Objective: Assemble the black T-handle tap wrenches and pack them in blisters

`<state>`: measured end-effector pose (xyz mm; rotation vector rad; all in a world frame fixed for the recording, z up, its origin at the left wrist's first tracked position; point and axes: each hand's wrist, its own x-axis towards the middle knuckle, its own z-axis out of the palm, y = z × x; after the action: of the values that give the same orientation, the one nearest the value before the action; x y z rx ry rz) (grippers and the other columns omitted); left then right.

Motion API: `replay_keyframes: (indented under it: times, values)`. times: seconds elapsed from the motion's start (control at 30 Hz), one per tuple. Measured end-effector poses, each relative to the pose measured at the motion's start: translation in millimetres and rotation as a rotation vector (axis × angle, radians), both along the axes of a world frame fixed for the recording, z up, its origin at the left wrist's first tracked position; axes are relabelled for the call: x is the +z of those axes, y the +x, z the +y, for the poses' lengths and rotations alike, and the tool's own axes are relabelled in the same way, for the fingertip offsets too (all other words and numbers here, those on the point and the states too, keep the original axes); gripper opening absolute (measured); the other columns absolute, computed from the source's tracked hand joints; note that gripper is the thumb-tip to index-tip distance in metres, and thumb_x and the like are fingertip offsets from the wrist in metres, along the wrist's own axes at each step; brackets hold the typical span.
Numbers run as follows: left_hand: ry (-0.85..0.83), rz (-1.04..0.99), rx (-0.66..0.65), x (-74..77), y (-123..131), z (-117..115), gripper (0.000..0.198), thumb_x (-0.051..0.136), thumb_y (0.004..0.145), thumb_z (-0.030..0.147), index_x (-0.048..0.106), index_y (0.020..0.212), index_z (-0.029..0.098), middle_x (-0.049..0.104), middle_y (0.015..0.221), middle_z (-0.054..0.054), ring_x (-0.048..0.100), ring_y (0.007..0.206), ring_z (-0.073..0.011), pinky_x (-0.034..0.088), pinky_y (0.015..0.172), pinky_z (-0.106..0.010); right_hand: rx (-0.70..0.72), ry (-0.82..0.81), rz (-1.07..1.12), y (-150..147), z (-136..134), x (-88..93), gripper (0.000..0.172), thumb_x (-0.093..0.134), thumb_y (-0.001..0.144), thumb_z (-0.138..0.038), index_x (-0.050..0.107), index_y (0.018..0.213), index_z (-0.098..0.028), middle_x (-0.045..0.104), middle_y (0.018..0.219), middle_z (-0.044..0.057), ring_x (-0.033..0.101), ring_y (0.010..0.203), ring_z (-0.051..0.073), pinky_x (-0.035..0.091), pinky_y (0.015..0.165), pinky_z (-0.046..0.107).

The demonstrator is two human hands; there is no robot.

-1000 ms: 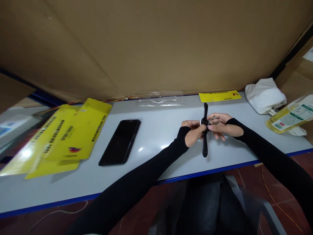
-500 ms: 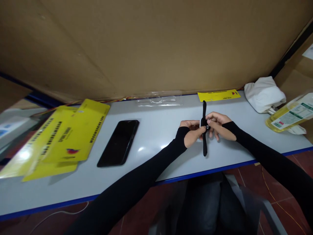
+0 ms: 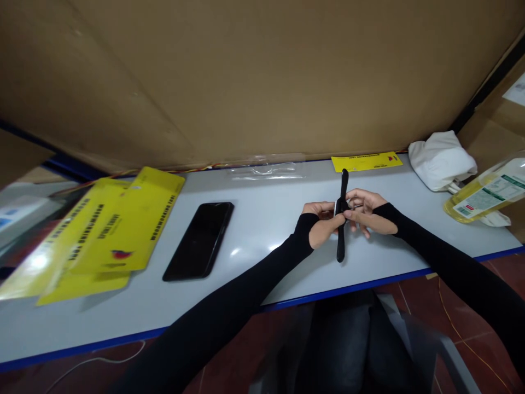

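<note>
A black spokeshave (image 3: 340,243) with two long handles is held upright above the table, its handles pointing away from and toward me. My left hand (image 3: 326,224) is closed around its middle from the left, thumb pressed on the near side. A pale flat edge shows at the middle, by the left fingers. From the right, my right hand (image 3: 365,212) pinches the centre of the spokeshave with thumb and fingertips, the other fingers loosely curled. The small parts under those fingertips are hidden.
A black phone (image 3: 199,241) lies on the table (image 3: 262,219) left of my hands. Yellow printed cards (image 3: 135,219) overlap at the far left; another yellow card (image 3: 367,161) and clear plastic packaging (image 3: 266,168) lie along the back. A white cloth bundle (image 3: 443,158) and a bottle of yellow liquid (image 3: 484,191) are at right.
The spokeshave has tilted slightly, its near handle swinging a little left. My right thumb has come down over the centre, covering the shiny knob seen before.
</note>
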<state>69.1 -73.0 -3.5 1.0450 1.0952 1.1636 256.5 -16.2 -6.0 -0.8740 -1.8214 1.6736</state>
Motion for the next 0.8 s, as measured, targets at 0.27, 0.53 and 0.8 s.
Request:
replay_keyframes:
  times: [0.27,0.53,0.8]
  values:
    - [0.107,0.042,-0.008,-2.3,-1,0,0.017,0.084,0.068,0.027,0.077,0.074,0.012,0.064,0.068,-0.003,0.052,0.053,-0.0089,0.047,0.047,-0.021,-0.202,0.245,-0.13,-7,-12,-0.3,0.039,0.07,0.095,-0.052,0.066,0.115,-0.018,0.07,0.081,0.002,0.065,0.054,0.012,0.046,0.035,0.017]
    - [0.095,0.06,0.024,-4.9,-2,1,0.022,0.083,0.071,0.027,0.081,0.085,0.01,0.067,0.075,-0.005,0.052,0.053,-0.0088,0.047,0.044,-0.022,0.016,-0.009,0.057,2,-1,3.6,0.04,0.074,0.094,-0.046,0.056,0.116,-0.018,0.068,0.076,0.0,0.068,0.051,0.014,0.049,0.034,0.02]
    - [0.102,0.064,-0.061,-4.9,-7,1,0.031,0.084,0.077,0.033,0.083,0.096,0.009,0.068,0.067,-0.003,0.053,0.045,-0.0084,0.048,0.044,-0.022,0.031,-0.037,0.071,5,2,4.1,0.053,0.086,0.084,-0.046,0.056,0.117,-0.017,0.064,0.079,-0.003,0.07,0.057,0.015,0.05,0.034,0.018]
